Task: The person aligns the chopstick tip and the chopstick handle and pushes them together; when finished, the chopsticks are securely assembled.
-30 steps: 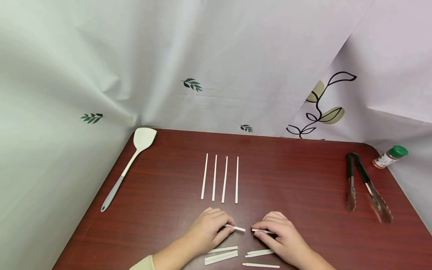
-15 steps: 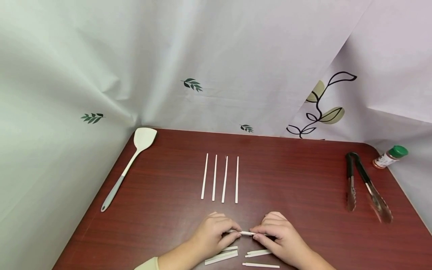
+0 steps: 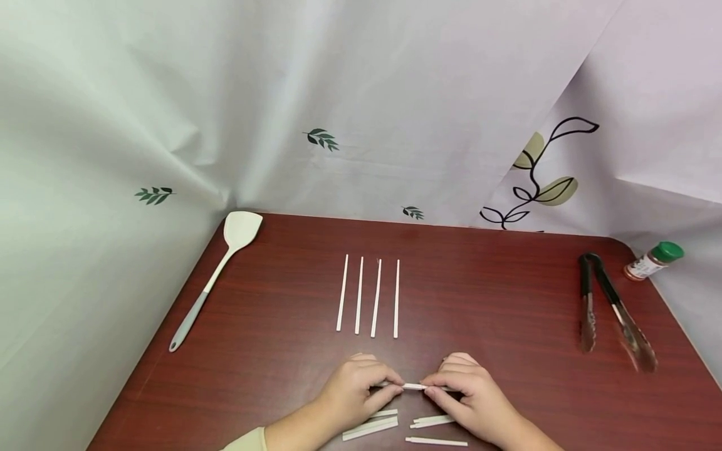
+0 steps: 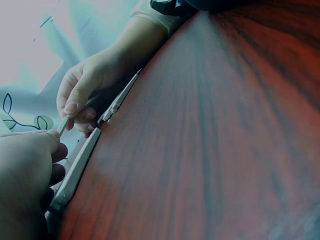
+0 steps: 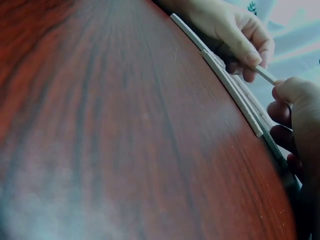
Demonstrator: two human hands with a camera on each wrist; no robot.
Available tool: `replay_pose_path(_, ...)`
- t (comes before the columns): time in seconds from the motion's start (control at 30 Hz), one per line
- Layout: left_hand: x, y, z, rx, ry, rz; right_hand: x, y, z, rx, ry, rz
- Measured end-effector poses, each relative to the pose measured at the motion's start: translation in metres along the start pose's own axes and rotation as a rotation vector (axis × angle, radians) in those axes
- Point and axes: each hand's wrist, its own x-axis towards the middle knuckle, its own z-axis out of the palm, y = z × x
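Observation:
In the head view my left hand (image 3: 354,389) pinches a slim white chopstick half (image 3: 412,386) between thumb and fingers. My right hand (image 3: 472,393) pinches a second half, mostly covered by its fingers. The two halves lie in line, end to end, and appear to meet in the small gap between the hands. The right wrist view also shows this white stick (image 5: 266,75) running from one set of fingertips to the other. Below the hands lie loose halves: a left group (image 3: 370,428) partly under the left hand, and a right group (image 3: 435,441) with narrower stub ends.
Several long white chopsticks (image 3: 376,297) lie side by side on the dark red table (image 3: 479,294) beyond the hands. A white spatula (image 3: 241,230) lies at the left edge. Metal tongs (image 3: 588,300) and a green-capped bottle (image 3: 647,265) are at the right.
The left hand has moved right, toward the right hand. The two held halves, apart one second ago, now meet end to end. The loose pieces have not moved.

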Motion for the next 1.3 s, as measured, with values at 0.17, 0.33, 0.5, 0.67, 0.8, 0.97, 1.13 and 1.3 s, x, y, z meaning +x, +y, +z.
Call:
replay_pose_path(0.17, 0.0012, 0.0004, 0.0002, -0.013, -0.007, 0.008, 0.0003, 0.0004, -0.0004, -0.009, -0.008, -0.003)
replay_pose_path(0.33, 0.0015, 0.0003, 0.0001, -0.014, -0.011, 0.023, -0.0005, 0.0021, 0.0003, -0.021, -0.011, -0.009)
replay_pose_path(0.5, 0.0018, -0.0002, 0.0009, -0.013, -0.020, 0.038, -0.0015, 0.0047, 0.0016, -0.037, -0.007, -0.021)
replay_pose_path(0.67, 0.0016, -0.0003, 0.0018, -0.026, -0.035, 0.049, -0.0024, 0.0061, 0.0027, -0.043, -0.007, -0.023)
replay_pose_path(0.8, 0.0019, 0.0001, 0.0023, -0.033, -0.037, 0.050, -0.0030, 0.0060, 0.0030, -0.043, -0.006, -0.022)
replay_pose_path(0.97, 0.0020, 0.0001, 0.0033, -0.038, -0.039, 0.048, -0.0029, 0.0053, 0.0038, -0.037, -0.010, -0.020)
replay_pose_path(1.13, 0.0017, -0.0002, 0.0040, -0.035, -0.044, 0.038, -0.0021, 0.0054, 0.0048, -0.030, -0.010, -0.025)
replay_pose_path(1.3, 0.0012, 0.0003, 0.0048, -0.031, -0.051, 0.031, -0.0011, 0.0051, 0.0052, -0.026, -0.016, -0.031)
